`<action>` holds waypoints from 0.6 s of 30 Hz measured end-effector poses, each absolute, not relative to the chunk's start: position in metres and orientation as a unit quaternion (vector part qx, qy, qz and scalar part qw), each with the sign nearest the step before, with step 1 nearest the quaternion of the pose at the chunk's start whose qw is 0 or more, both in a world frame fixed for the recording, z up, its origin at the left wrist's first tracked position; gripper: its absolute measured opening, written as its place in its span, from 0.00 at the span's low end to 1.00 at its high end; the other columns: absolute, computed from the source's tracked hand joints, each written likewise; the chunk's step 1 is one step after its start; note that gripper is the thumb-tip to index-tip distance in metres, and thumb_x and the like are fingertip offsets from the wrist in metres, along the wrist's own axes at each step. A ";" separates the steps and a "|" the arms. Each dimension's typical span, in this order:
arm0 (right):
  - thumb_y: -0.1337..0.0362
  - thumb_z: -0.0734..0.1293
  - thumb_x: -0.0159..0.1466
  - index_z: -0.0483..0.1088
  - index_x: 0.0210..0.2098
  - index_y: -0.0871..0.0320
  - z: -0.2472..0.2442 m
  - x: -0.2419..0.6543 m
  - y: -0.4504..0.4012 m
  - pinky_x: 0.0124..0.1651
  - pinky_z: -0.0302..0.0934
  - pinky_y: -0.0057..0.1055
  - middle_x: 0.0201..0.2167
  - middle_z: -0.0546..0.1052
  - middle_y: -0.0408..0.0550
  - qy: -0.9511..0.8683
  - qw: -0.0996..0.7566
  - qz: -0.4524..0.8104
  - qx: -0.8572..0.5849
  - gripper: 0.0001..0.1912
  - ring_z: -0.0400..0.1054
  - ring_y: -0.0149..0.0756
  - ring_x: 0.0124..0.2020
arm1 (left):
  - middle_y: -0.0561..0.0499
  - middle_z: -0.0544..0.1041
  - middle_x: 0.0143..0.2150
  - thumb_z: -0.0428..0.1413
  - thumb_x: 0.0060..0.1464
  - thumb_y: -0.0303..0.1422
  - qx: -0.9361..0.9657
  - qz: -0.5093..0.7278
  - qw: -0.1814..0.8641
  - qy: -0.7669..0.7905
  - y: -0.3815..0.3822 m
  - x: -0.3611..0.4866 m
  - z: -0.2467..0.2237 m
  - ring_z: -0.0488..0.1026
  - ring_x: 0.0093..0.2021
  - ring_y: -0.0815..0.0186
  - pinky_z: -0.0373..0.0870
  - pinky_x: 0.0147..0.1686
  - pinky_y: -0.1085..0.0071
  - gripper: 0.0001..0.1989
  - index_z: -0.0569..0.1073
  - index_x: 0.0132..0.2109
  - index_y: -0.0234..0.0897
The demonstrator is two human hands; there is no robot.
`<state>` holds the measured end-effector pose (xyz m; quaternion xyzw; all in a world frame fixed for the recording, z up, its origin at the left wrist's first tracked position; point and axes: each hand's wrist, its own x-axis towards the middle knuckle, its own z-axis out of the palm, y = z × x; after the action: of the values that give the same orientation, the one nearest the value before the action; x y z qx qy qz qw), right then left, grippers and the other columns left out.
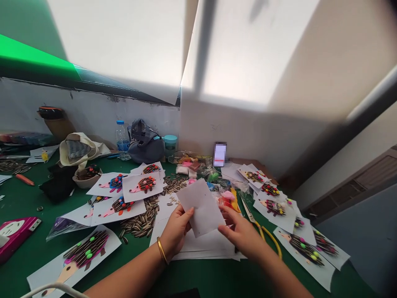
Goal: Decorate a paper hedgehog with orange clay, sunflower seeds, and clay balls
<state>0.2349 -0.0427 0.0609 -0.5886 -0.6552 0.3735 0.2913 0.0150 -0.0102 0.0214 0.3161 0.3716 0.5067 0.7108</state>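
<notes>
We hold a blank sheet (201, 206) up over the paper stack (204, 244), mid-surface. Left hand (176, 232) pinches its left edge; right hand (240, 233) grips the lower right corner. Seeds (141, 221) lie just left of the stack, scissors (262, 229) just right. Hedgehog cards (142, 185) crowd both sides. Bare green surface (27, 198) is open at left and along the near edge.
</notes>
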 end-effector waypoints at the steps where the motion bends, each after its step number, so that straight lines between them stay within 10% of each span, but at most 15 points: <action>1: 0.52 0.67 0.61 0.67 0.53 0.52 0.058 0.224 -0.041 0.40 0.62 0.34 0.44 0.76 0.50 -0.638 0.334 0.415 -0.555 0.23 0.70 0.41 0.38 | 0.43 0.78 0.47 0.65 0.47 0.41 0.317 0.503 0.718 0.361 -0.010 0.014 0.023 0.76 0.43 0.59 0.72 0.40 0.66 0.23 0.73 0.49 0.37; 8: 0.61 0.64 0.62 0.70 0.35 0.56 0.050 0.227 -0.007 0.32 0.59 0.28 0.27 0.73 0.42 -0.684 0.227 0.441 -0.535 0.06 0.69 0.33 0.27 | 0.47 0.79 0.39 0.66 0.42 0.37 0.461 0.519 0.584 0.420 0.012 -0.021 0.043 0.75 0.39 0.61 0.70 0.37 0.68 0.24 0.74 0.49 0.40; 13: 0.56 0.62 0.64 0.74 0.34 0.54 0.061 0.246 0.039 0.34 0.59 0.27 0.31 0.77 0.43 -0.758 0.142 0.206 -0.602 0.12 0.70 0.34 0.32 | 0.50 0.77 0.29 0.59 0.44 0.34 0.615 0.389 0.491 0.479 0.023 -0.032 0.032 0.72 0.31 0.60 0.66 0.28 0.70 0.05 0.77 0.31 0.39; 18: 0.66 0.58 0.65 0.73 0.48 0.61 0.064 0.278 0.111 0.46 0.57 0.36 0.46 0.74 0.60 -0.675 0.150 0.046 -0.721 0.16 0.66 0.46 0.49 | 0.50 0.78 0.33 0.55 0.45 0.29 0.679 0.312 0.379 0.546 0.021 -0.026 0.017 0.73 0.34 0.59 0.63 0.32 0.70 0.07 0.75 0.34 0.41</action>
<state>0.2780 0.1108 0.0644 -0.7213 -0.6746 0.0461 0.1500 -0.0263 0.0214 0.0173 0.6791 0.5459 0.3121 0.3787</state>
